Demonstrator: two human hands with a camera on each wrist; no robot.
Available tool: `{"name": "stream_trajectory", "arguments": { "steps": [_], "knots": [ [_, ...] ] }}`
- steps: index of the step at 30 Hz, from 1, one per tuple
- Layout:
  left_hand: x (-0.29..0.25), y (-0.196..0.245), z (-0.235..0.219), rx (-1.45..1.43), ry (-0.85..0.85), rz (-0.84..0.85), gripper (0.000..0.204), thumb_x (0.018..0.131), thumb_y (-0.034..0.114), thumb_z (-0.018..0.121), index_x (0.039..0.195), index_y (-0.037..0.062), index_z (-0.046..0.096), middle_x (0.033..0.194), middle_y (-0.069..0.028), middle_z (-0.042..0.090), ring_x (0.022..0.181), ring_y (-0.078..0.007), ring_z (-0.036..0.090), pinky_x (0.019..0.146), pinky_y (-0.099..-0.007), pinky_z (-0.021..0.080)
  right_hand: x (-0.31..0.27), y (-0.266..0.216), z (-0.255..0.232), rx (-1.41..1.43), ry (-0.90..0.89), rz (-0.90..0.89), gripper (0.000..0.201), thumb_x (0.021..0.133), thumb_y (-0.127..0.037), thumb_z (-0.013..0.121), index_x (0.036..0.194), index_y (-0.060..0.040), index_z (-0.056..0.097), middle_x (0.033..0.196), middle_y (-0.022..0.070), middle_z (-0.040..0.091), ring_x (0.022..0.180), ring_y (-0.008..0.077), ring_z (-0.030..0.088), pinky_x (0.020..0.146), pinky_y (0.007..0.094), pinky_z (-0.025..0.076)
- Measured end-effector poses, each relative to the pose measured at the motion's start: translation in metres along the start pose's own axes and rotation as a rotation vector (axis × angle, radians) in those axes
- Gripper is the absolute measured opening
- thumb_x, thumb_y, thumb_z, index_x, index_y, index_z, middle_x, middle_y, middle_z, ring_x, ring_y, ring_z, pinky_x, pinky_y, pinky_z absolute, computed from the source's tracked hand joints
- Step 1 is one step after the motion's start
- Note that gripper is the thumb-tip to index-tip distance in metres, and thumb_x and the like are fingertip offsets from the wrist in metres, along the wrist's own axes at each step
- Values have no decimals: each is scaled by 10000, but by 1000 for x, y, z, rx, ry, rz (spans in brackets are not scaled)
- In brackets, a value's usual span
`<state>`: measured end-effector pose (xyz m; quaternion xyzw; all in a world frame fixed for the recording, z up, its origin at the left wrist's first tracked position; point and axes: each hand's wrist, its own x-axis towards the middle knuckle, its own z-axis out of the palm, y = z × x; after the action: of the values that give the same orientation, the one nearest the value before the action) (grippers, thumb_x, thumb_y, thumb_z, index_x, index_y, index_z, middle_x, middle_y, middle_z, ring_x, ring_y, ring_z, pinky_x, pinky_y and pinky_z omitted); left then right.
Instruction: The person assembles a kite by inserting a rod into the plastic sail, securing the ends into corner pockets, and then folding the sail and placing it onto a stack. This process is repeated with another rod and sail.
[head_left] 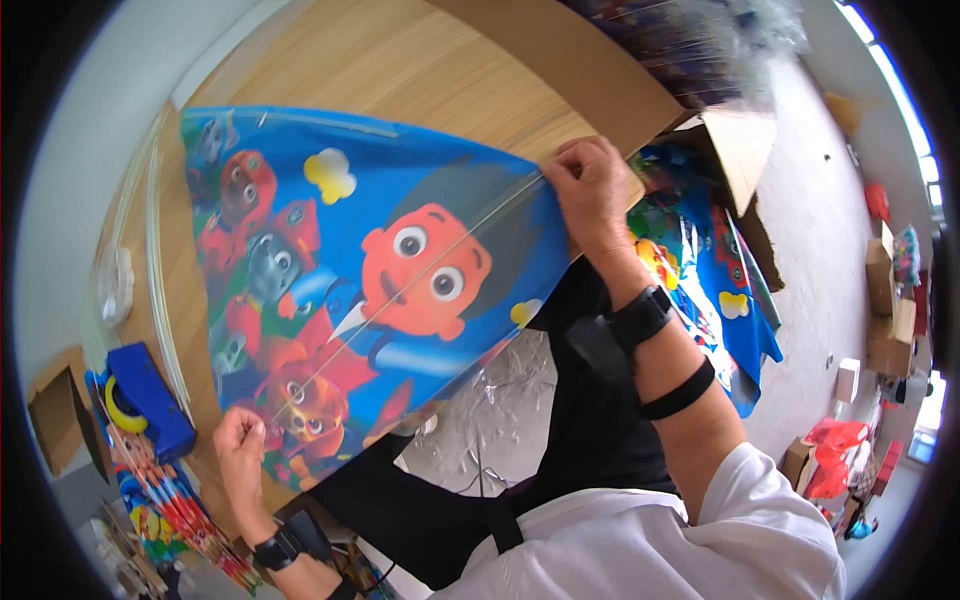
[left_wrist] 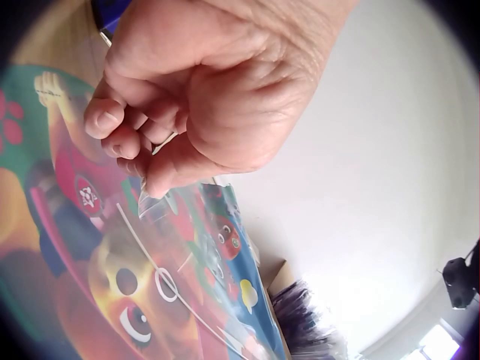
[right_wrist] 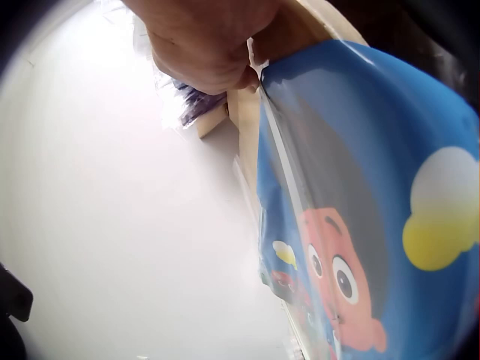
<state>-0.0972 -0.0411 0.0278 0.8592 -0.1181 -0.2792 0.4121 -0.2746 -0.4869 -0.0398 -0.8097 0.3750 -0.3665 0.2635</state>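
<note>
A blue kite (head_left: 340, 240) printed with cartoon figures spreads over the wooden table, with a thin pale rod (head_left: 470, 236) running slantwise across it. At its lower left end my left hand (head_left: 240, 450) pinches the kite's tip between thumb and fingers; in the left wrist view the same hand (left_wrist: 217, 82) has clear film below the thumb. My right hand (head_left: 595, 190) pinches the opposite corner, where the rod ends. The right wrist view shows this hand (right_wrist: 210, 37) with curled fingers at the kite's corner and the rod (right_wrist: 281, 157) leading away.
Long thin white rods (head_left: 155, 260) lie at the table's left side, near a blue tape dispenser (head_left: 155, 400). More printed kites (head_left: 735, 305) are piled at the right by an opened cardboard box (head_left: 740, 150). Clear plastic (head_left: 490, 410) lies below the table edge.
</note>
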Motion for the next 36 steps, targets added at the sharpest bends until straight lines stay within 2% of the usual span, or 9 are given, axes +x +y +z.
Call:
{"name": "stream_trajectory", "arguments": {
  "steps": [3,5,7,12,16,19,23,26,36],
  "knots": [
    [3,-9,-4,95,-2,152,73,824,34,538,756,55,521,654,33,468,577,-36,400,497,-205,313,-1,1,0,-96,41,-51,113,682,-127,685,675,-37,615,789,109,607,782,288,576,692,375,460],
    [3,-5,0,267,141,431,69,829,61,560,765,55,535,678,31,484,622,-40,429,515,-215,337,1,9,2,-102,35,-131,108,688,-131,693,695,-45,629,780,93,619,771,276,581,699,369,460],
    [-1,-2,-7,-58,16,32,73,834,60,564,767,40,542,666,25,493,607,-45,445,508,-218,346,3,12,1,-110,-10,-117,113,713,-128,695,718,-31,637,798,104,627,773,274,594,714,359,464],
    [2,4,5,-40,96,-88,32,827,25,572,798,36,573,637,16,525,523,-38,451,449,-184,333,7,20,0,-125,-81,-106,149,751,-139,699,767,3,658,936,104,661,842,236,630,768,301,485],
    [3,-3,9,14,144,-117,12,788,-34,596,799,-29,593,676,-42,589,592,-84,517,517,-240,414,7,20,-1,-113,-108,-52,166,770,-155,698,789,7,667,962,98,666,851,218,636,781,290,483],
    [2,-6,12,66,166,-128,14,776,-38,603,784,-30,594,668,-56,599,596,-92,534,526,-252,428,8,22,-1,-136,-111,-102,174,781,-161,694,784,10,664,965,93,667,840,209,637,778,289,485],
    [2,-9,16,118,175,-118,15,770,-40,605,770,-29,595,657,-62,602,590,-101,542,528,-261,435,8,25,0,-133,-111,-110,176,783,-162,694,783,11,663,968,96,666,843,210,637,778,288,485],
    [1,-13,17,97,179,-87,44,781,-40,589,768,1,587,650,-26,588,547,-62,514,463,-208,390,10,28,0,-115,-131,-107,181,786,-164,691,780,15,662,965,96,667,848,214,637,786,289,482],
    [2,-9,24,266,270,38,41,776,-42,601,769,-21,567,647,-48,588,588,-91,530,539,-256,431,9,24,-1,-185,-140,-82,188,814,-173,670,782,12,655,981,103,662,912,209,624,824,296,457]
  ]
}}
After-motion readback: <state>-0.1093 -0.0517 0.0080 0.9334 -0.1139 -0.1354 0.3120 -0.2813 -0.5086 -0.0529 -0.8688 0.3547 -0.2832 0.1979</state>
